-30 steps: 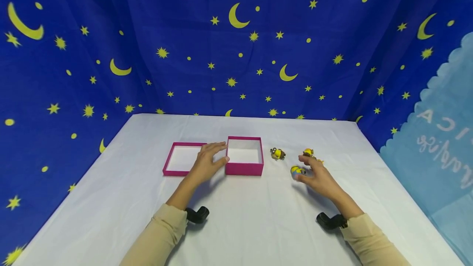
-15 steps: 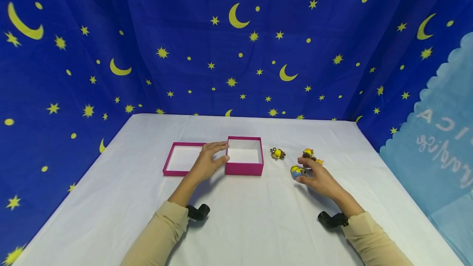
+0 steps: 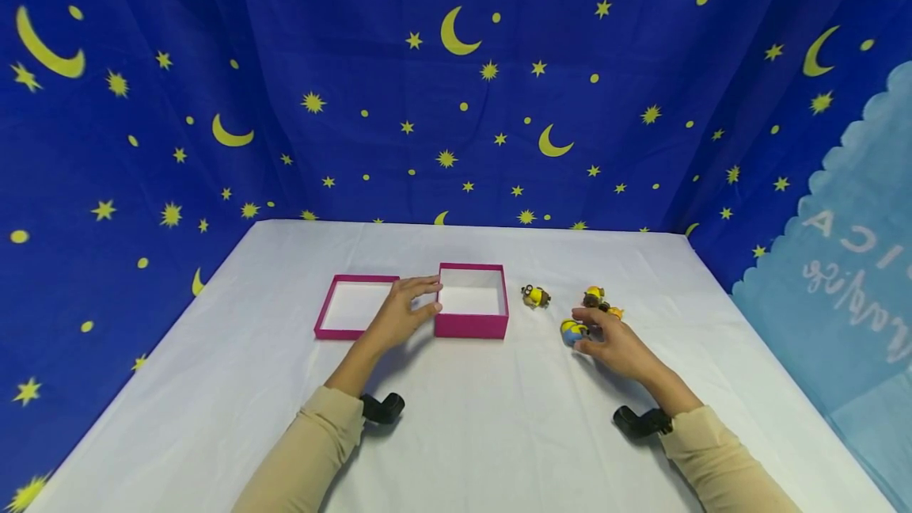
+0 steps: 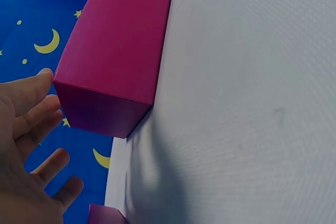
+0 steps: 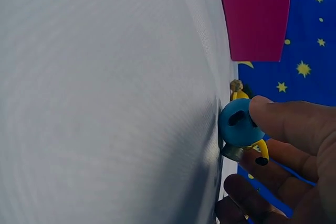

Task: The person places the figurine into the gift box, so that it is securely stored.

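In the head view, my left hand (image 3: 402,313) reaches to the left side of an open magenta box (image 3: 471,328) with a white inside. Its thumb and fingertips are at the box's edge, and the left wrist view shows the fingers fairly straight beside the box (image 4: 113,40). My right hand (image 3: 614,345) has thumb and fingers around a blue and yellow Minion figure (image 3: 571,332) lying on the table. Seen from the right wrist, the thumb presses the figure's round blue underside (image 5: 233,129), with fingers behind it.
A magenta box lid (image 3: 340,334) lies left of the box, partly behind my left hand. One brown and yellow Minion figure (image 3: 535,297) lies right of the box. More small figures (image 3: 594,296) lie beyond my right hand, partly hidden. White cloth (image 3: 484,418) covers the table.
The right hand's fingers have come slightly lower and closer about the blue Minion figure, uncovering more of the figures behind. My left hand and the box have hardly moved.
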Motion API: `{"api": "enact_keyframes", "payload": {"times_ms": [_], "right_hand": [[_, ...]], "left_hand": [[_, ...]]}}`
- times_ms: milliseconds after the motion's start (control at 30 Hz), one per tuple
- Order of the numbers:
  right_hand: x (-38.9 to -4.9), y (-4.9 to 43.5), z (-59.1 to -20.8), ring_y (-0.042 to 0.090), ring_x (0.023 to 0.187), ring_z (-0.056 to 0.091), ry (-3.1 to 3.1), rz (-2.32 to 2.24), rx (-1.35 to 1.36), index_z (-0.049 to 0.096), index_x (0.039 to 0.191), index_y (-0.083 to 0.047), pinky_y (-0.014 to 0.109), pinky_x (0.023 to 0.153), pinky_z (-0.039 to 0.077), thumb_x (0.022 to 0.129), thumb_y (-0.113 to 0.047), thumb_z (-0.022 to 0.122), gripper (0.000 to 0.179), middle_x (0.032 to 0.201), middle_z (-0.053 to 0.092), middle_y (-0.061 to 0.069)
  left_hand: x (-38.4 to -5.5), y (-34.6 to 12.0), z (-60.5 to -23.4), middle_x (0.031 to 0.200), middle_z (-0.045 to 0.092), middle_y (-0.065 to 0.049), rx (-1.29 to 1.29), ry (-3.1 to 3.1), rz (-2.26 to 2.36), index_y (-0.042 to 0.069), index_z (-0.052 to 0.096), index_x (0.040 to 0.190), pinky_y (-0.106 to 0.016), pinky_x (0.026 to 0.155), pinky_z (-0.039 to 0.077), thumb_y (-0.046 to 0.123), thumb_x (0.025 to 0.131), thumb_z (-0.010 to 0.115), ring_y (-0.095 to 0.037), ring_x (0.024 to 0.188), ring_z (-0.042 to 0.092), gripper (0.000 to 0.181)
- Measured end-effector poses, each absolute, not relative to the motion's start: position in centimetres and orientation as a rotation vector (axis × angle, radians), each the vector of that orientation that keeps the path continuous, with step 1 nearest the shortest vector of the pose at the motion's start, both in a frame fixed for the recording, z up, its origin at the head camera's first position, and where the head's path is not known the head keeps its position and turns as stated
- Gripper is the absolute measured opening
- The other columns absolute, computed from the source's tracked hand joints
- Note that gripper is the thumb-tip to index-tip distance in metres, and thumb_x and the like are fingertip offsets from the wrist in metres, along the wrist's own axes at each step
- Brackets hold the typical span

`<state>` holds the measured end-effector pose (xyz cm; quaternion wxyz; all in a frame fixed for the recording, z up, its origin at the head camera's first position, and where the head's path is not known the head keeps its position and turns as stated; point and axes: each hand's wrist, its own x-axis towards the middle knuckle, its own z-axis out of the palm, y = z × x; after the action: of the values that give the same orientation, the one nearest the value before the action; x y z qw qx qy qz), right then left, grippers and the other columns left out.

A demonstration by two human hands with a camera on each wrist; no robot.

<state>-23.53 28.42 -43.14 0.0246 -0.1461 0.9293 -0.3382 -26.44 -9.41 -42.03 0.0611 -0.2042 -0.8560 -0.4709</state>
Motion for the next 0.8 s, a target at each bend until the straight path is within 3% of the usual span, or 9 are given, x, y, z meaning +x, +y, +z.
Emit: {"api": "enact_keyframes", "payload": {"times_ms": [200,433,800], "right_hand": [[-23.64,28.43,-43.18,0.039,0.121,0.051,2.884,-1.027,-0.474,0.047,0.133,0.002,0.055,0.1,0.04,0.086,-0.01,0.065,0.052,0.132,0.055,0.021],[-23.66,28.36,-43.19,0.04,0.122,0.051,2.886,-1.0,-0.488,0.048,0.132,0.003,0.057,0.1,0.04,0.087,-0.009,0.064,0.049,0.131,0.055,0.021],[-23.84,28.43,-43.41,0.04,0.122,0.05,2.906,-0.96,-0.512,0.05,0.131,0.003,0.058,0.1,0.04,0.086,-0.01,0.066,0.049,0.131,0.056,0.021]], "left_hand": [[-26.44,-9.42,-42.06,0.14,0.052,-0.007,-0.62,-2.59,-1.444,0.002,0.061,0.124,-0.053,0.119,0.004,0.014,0.089,0.064,-0.034,0.136,0.033,0.037],[-26.2,-9.32,-41.99,0.142,0.05,-0.004,-0.588,-2.628,-1.451,0.004,0.059,0.126,-0.053,0.118,0.013,0.016,0.09,0.063,-0.029,0.137,0.034,0.038],[-26.21,-9.3,-42.16,0.141,0.052,-0.002,-0.577,-2.626,-1.459,0.005,0.06,0.126,-0.051,0.12,0.009,0.016,0.09,0.063,-0.029,0.136,0.035,0.038]]}}
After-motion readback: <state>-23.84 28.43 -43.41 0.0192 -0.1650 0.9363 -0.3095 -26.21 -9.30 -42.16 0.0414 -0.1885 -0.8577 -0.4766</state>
